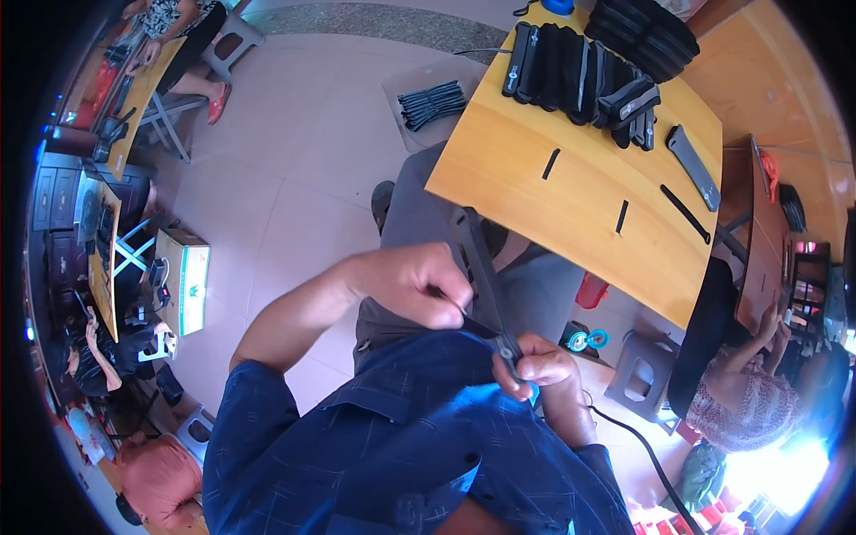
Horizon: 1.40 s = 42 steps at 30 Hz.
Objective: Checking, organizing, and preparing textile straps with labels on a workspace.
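Observation:
My left hand (pixel 421 287) is closed in a pinch in front of my body. From its fingers a thin dark strip (pixel 478 329) runs toward a long, flat dark-grey piece (pixel 483 267) with a rounded far end. Around the near end of this piece my right hand (pixel 540 364) is closed, thumb on top. Beneath the right hand shows a small bright-blue thing I cannot make out. A similar grey piece (pixel 693 168) lies at the right of the wooden table (pixel 508 192), with a long black strip (pixel 686 214) and two short black strips (pixel 551 164) nearer the middle.
Dark-grey pieces (pixel 571 76) are piled at the table's far side. A clear bin (pixel 419 138) of black strips stands on the floor left of it. A black cable (pixel 644 446) passes my right arm. Near a stool (pixel 644 374), a person (pixel 744 397) sits at the right; others work at the left.

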Tool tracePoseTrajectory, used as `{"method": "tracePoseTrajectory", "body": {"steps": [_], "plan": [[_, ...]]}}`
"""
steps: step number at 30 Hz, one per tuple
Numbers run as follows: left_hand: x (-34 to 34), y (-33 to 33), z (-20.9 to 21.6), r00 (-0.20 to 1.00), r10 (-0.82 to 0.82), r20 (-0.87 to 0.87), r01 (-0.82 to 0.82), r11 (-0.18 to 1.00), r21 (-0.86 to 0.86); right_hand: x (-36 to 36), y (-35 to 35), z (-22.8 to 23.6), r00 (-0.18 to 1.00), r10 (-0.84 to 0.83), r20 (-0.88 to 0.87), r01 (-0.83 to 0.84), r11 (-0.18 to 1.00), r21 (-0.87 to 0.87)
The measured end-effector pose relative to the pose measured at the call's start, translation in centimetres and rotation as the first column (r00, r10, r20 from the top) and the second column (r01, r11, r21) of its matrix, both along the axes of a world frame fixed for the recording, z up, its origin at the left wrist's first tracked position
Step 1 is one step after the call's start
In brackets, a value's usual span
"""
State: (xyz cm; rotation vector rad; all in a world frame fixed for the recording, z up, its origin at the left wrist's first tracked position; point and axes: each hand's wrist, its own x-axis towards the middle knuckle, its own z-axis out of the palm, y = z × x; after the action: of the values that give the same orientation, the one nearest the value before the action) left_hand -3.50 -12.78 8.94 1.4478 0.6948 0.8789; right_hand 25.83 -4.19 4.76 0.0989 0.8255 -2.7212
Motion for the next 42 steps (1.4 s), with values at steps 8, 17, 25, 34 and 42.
{"method": "tracePoseTrajectory", "body": {"steps": [8, 17, 25, 34, 42], "plan": [[-9.4, -4.1, -1.5, 0.906, 0.321, 0.277, -0.3, 0.947, -0.118, 5.9, 3.0, -2.4, 0.936, 0.181, -0.303, -0.146, 0.98, 0.135], [-13.3, -8.3, -0.1, 0.956, 0.26, -0.138, -0.291, 0.904, -0.313, 11.4, 5.7, -0.1, 0.958, 0.205, 0.2, -0.264, 0.903, 0.34], [-23.2, -19.6, -0.6, 0.244, 0.969, 0.046, -0.888, 0.242, -0.391, 19.3, 6.8, 2.4, 0.956, -0.212, 0.204, 0.069, 0.836, 0.545], [-15.8, -14.7, -2.5, 0.34, 0.817, 0.466, -0.815, 0.503, -0.288, -1.2, 0.0, -5.6, 0.625, -0.765, 0.156, 0.652, 0.621, 0.435], [-11.5, -12.3, -4.5, 0.373, 0.79, 0.486, -0.751, 0.565, -0.343, -6.5, 2.8, -8.7, 0.708, -0.686, 0.169, 0.547, 0.684, 0.482]]}}
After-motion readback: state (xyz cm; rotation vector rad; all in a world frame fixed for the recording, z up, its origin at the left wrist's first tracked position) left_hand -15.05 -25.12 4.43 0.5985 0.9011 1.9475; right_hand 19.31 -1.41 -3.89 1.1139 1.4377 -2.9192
